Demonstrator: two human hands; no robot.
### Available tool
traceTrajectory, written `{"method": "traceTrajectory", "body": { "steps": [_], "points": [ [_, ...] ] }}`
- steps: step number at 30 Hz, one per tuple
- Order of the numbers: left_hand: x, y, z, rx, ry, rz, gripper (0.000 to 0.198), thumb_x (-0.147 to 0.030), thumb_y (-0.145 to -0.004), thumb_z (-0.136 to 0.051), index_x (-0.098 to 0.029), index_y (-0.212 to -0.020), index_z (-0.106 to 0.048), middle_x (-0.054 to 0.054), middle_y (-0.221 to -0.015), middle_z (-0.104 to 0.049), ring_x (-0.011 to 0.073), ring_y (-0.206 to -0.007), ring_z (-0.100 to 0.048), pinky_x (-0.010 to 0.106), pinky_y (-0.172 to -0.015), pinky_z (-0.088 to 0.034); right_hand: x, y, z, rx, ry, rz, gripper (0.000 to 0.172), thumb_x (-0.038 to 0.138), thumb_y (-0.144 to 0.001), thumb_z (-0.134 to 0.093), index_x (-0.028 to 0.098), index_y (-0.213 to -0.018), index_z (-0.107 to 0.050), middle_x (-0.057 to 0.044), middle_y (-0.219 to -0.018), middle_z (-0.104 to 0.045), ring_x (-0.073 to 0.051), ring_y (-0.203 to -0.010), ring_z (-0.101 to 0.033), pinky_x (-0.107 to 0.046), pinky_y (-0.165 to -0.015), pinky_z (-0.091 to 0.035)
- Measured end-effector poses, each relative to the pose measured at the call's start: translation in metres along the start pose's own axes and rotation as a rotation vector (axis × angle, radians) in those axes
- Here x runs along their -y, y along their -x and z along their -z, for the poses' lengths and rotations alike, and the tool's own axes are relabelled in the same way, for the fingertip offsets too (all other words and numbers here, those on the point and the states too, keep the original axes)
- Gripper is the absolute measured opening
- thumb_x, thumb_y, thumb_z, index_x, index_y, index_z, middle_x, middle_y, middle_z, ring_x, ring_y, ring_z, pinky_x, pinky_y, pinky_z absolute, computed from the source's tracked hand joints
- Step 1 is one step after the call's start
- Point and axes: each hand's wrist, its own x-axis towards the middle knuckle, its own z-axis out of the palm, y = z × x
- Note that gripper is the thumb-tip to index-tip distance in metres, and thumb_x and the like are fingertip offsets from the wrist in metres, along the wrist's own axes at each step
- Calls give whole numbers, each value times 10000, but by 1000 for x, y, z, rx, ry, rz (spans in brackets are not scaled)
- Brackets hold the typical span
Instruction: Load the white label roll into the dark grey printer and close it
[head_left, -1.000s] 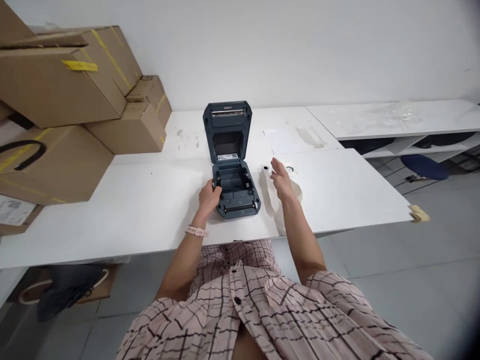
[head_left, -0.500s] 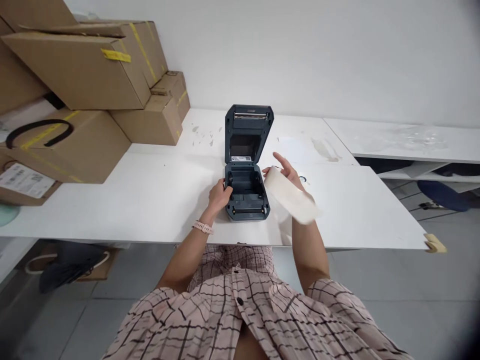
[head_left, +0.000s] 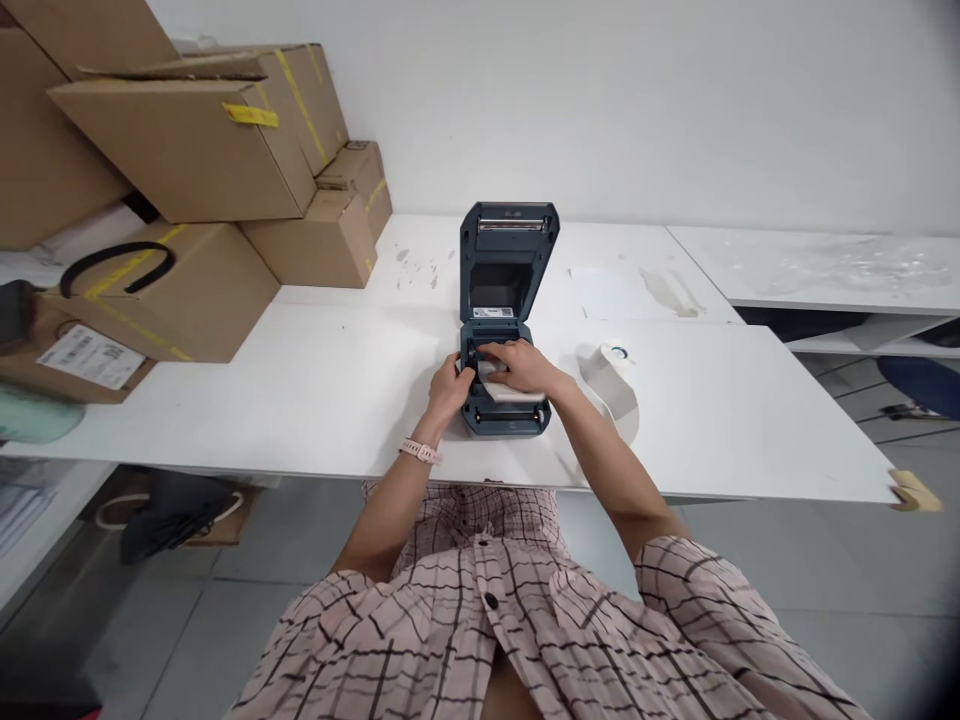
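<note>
A dark label printer (head_left: 501, 425) stands on the white table with its lid (head_left: 510, 260) raised. My left hand (head_left: 450, 388) grips the printer's left side, thumb over the rim of the inner bay. Reaching in from the right, my right hand (head_left: 525, 368) is curled over white label paper (head_left: 514, 393) inside the bay. Fingers cover much of that paper, so whether it is a full roll is hidden. To the right of the printer, a curling white paper strip (head_left: 619, 395) lies beside a small roll with a blue-ringed core (head_left: 619, 353).
Cardboard boxes (head_left: 195, 150) with yellow tape are stacked at the left of the table (head_left: 360, 390). A flat white sheet (head_left: 600, 292) lies behind the paper strip. Clear plastic (head_left: 870, 262) rests on the right-hand surface. Tan padding (head_left: 915, 490) covers the front right corner.
My right hand has moved left from beside the printer into its bay, bringing the white label paper along. My left hand stays on the printer's left side. The view has shifted slightly.
</note>
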Motion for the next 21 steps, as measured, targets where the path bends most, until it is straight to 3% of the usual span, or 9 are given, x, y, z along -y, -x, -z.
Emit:
{"method": "traceTrajectory", "body": {
  "steps": [4, 10, 21],
  "points": [
    [2, 0, -5, -24, 147, -6, 447, -250, -846, -556, -156, -1276, -635, 151, -1263, -676, 281, -1093, -658, 416, -984, -505, 6, 44, -14, -270, -203, 96, 288, 165, -1002, -553, 194, -1206, -755, -94, -1235, -789, -297, -1155, -712, -454, -989, -593],
    [-2, 4, -7, 94, 466, 82, 536, -264, -853, -617, -175, -1375, -530, 139, -1295, -684, 262, -1135, -663, 387, -956, -544, 24, 102, -40, -427, -299, 155, 303, 338, -1062, -544, 241, -1271, -740, -84, -1399, -722, -299, -1372, -631, -545, -1166, -523],
    [-8, 11, -3, 118, 557, 118, 606, -370, -821, -765, -204, -1355, -531, 167, -1417, -629, 298, -1240, -643, 431, -1023, -530, 33, 112, -52, -453, -309, 114, 340, 409, -1062, -553, 252, -1324, -702, -73, -1456, -685, -294, -1415, -594, -580, -1221, -421]
  ]
}}
